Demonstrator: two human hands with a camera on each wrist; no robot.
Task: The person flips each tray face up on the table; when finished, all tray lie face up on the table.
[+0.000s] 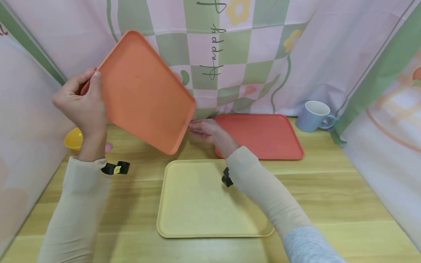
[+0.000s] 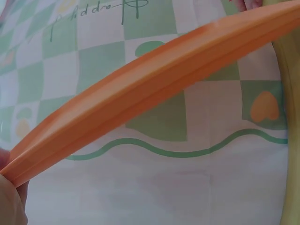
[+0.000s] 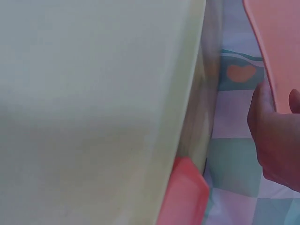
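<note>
An orange tray hangs tilted in the air at the left of the head view, inner face toward me. My left hand pinches its left edge, thumb on the near face. At the tray's lower right corner is my right hand; in the right wrist view that hand has the corner between thumb and fingers. Under my right forearm lies a pale yellow tray, flat on the table. A red tray rests behind it, partly covered by the right hand and wrist.
A blue mug stands at the back right corner. Behind my left wrist are a yellow bowl and a small pink thing, mostly hidden. Checked curtain fabric closes off the back of the wooden table.
</note>
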